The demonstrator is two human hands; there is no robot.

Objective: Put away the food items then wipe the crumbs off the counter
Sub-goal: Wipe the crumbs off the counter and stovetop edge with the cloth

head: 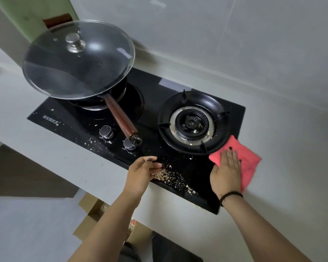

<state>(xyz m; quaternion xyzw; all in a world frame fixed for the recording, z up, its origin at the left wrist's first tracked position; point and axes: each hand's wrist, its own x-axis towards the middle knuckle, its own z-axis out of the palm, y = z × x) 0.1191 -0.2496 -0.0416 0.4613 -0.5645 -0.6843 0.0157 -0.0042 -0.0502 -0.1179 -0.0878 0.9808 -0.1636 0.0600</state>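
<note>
Our right hand [226,172] presses flat on the pink cloth [248,159] by the burner [193,122]; our left hand [142,172], fingers loosely curled, holds nothing beside the crumbs [168,173]. A hasty sweep could scatter them off the desk [74,167].

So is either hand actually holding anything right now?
Not really gripped. The right hand lies flat with straight fingers on the pink cloth, pressing its near-left part. The left hand holds nothing, cupped beside the crumbs.
</note>
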